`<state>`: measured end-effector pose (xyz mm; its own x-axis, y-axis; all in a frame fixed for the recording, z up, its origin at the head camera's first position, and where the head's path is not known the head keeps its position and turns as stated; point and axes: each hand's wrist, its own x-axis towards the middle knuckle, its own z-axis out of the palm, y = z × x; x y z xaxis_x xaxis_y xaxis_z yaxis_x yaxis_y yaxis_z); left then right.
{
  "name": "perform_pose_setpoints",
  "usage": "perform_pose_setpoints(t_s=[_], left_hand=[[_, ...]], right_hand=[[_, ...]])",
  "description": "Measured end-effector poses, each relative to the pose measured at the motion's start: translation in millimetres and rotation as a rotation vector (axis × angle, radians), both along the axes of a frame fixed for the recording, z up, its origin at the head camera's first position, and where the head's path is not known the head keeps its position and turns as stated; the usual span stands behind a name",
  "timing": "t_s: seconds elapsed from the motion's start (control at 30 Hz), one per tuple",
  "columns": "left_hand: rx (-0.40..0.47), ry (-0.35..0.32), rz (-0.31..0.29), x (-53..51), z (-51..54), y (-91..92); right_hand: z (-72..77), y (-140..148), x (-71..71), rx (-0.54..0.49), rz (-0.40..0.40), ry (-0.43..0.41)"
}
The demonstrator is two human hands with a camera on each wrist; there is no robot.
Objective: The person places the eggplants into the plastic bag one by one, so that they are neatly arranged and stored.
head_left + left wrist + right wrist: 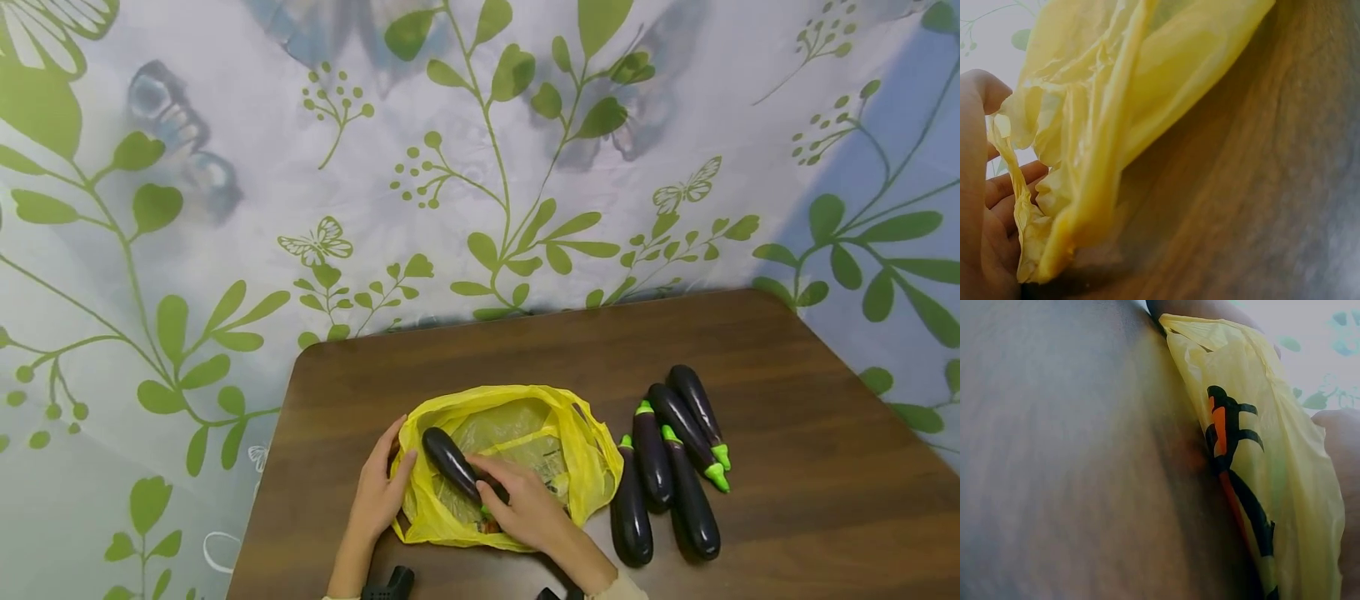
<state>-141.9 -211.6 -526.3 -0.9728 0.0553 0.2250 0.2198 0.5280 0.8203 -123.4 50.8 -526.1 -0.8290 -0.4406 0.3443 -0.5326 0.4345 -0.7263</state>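
Observation:
A yellow plastic bag (596, 467) lies on the table with its mouth spread wide. Inside its left part is a dark eggplant (448, 460), tilted, gripped near its lower end by my right hand (525, 504), whose fingers reach into the bag. My left hand (381, 492) holds the bag's left rim between thumb and fingers; the left wrist view shows the crumpled yellow edge (1035, 237) in that hand (979, 187). In the right wrist view, the bag's side (1260, 425) with black and orange print covers most of the right hand (1341, 462).
Several eggplants (695, 508) with bright green stems lie in a group right of the bag on the brown wooden table (360, 375). Behind the table hangs a cloth (420, 208) with leaf and butterfly patterns. A black object (397, 583) shows by the left wrist.

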Motion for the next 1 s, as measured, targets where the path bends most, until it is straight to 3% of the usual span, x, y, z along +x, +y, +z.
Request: perform_pose_setpoints(t_s=[0.27, 0.5, 0.67, 1.0], left_hand=[[-0.011, 0.008, -0.021, -4.3, 0.6, 1.4], [-0.004, -0.012, 0.005, -1.4, 3.1, 2.1], [0.013, -0.007, 0.006, -7.0, 5.0, 2.4], [-0.005, -0.022, 0.011, -3.3, 4.3, 2.2]], right_hand=[[-0.8, 1.1, 0.3, -0.029, -0.007, 0.034], [-0.3, 0.9, -0.2, -0.073, 0.039, 0.086], [2.3, 0.6, -4.8, -0.055, 0.061, 0.124], [1.5, 0.0, -1.5, -0.024, 0.141, 0.074]])
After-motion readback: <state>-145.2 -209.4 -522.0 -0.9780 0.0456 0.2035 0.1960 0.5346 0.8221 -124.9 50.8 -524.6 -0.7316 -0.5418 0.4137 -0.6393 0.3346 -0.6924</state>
